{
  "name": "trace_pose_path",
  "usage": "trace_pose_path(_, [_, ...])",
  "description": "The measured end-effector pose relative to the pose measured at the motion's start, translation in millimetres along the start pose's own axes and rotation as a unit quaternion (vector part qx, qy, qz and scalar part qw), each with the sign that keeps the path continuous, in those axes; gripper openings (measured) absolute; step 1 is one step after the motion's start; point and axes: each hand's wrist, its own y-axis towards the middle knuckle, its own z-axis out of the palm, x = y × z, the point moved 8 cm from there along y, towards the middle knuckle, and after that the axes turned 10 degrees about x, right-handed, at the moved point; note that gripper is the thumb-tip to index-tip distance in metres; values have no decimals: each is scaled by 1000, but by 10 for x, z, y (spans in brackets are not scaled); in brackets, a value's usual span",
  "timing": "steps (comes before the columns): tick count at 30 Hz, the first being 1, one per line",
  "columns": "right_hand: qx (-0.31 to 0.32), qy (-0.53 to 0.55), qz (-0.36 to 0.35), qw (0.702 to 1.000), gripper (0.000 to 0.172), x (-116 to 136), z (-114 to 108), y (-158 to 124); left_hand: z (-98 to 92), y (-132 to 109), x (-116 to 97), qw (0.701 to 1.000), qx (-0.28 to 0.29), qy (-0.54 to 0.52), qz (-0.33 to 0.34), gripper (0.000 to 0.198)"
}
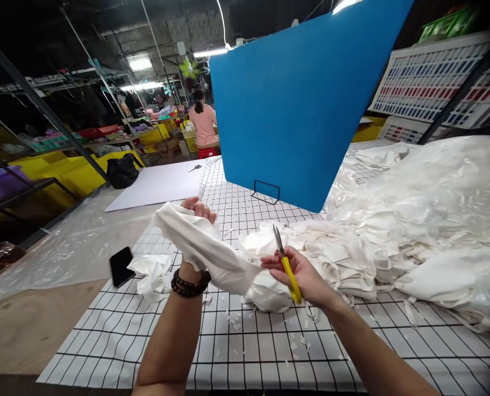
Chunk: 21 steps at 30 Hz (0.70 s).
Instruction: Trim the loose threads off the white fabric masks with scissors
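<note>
My left hand (199,209) is raised over the table and closed on a piece of white fabric (212,247), which drapes across the palm and wrist and stretches to the right. In my right hand (302,272) is a pair of scissors (288,267) with yellow handles, blades pointing up and away. The right fingers reach toward the fabric's right end; whether they touch it I cannot tell. A heap of white fabric pieces (343,247) lies just beyond and to the right. Another crumpled white piece (154,278) rests left of my left wrist.
A black phone (121,266) lies at left on the checked tablecloth (146,341). Small white scraps (234,319) are scattered in front. A large blue board (294,110) stands behind, in a wire stand (266,191). Further back are small scissors (195,168), a black bag (123,170) and a person (204,126).
</note>
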Motion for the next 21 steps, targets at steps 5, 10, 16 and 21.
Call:
trace_pose_path(5, [-68, -29, -97, 992, 41, 180, -37, 498, 338, 79, -171, 997, 47, -64, -3, 21])
trace_pose_path(10, [103, 16, -14, 994, 41, 186, 372, 832, 452, 212, -740, 992, 74, -79, 61, 23])
trace_pose_path(16, [184, 97, 84, 975, 44, 28, 743, 700, 593, 525, -1253, 954, 232, -153, 116, 29])
trace_pose_path(21, [234, 119, 127, 957, 33, 131, 1196, 362, 682, 764, -1621, 940, 273, -136, 155, 40])
